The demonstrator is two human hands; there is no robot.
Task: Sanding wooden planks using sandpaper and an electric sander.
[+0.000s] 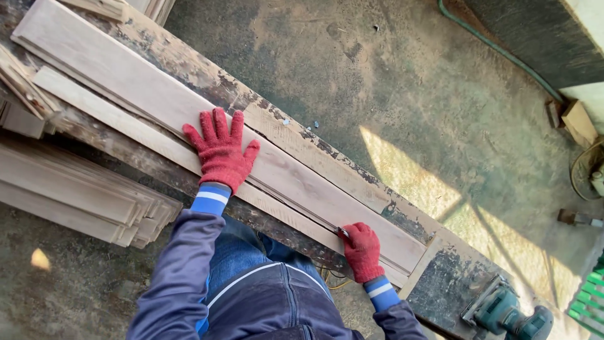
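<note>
A: How was the step shown being carried out, and how might it be done well?

B: The left hand (219, 151), gloved in red with fingers spread, was laid flat on the wide pale board (207, 119), which lay lengthwise along the middle of the bench (450, 283). The right hand (363, 250) was closed in a pinch on a small dark tool (343, 233), possibly a pencil, its tip set at the seam between the wide board and the narrow strip (151, 141) at the near edge of the bench. What the tool was could not be told for certain. It was judged that a true line would be got if the board were kept pressed down by the spread hand, the tool held at a constant angle against the board's edge, and one unbroken stroke drawn along the seam.

A: How many of each thing were counted?

B: Two gloved hands and one wide board, one narrow strip and one marking tool were counted on the bench. One green power sander (506, 315) was seen at the right-hand corner of the bench. One stack of planks (82, 201) was noted beyond the bench's near edge, to the left; its pieces could not be counted exactly. One green hose (497, 47) was seen on the floor (402, 82).
</note>
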